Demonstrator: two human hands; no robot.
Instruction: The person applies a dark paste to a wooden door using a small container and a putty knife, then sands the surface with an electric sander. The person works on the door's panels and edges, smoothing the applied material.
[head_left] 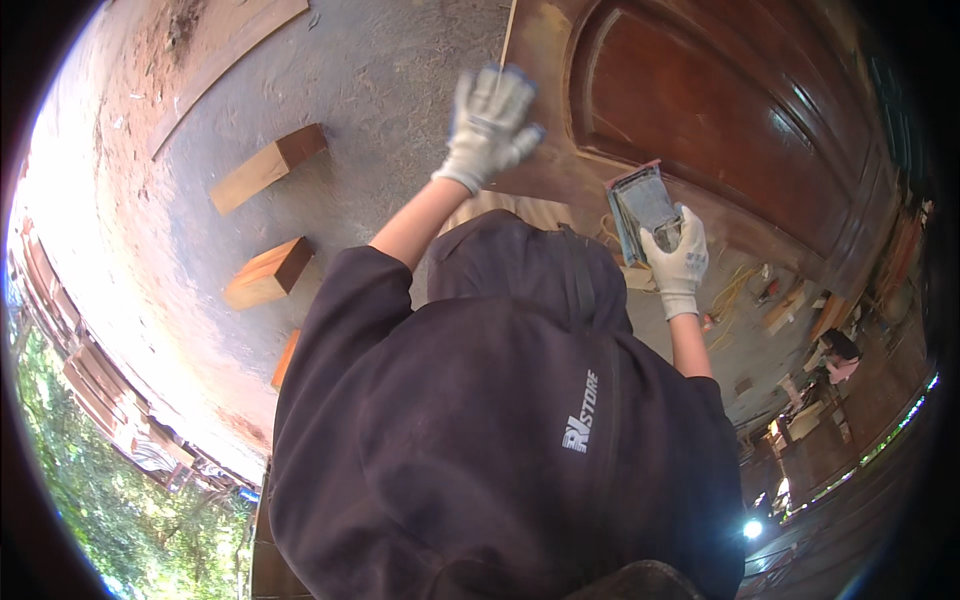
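Sander (643,207) at the edge of the brown door (705,125)

The step in hand looks like sanding the door. The person's right hand (676,260) has its grip closed around the sander, over the door's near edge; contact is hard to tell. The left hand (490,125), blurred, has a wide, empty grip by the left edge. The next move likely calls for a flat, steady sander. A yellow cord (735,290) nearby could snag; wooden blocks (262,176) lie clear, leftward.
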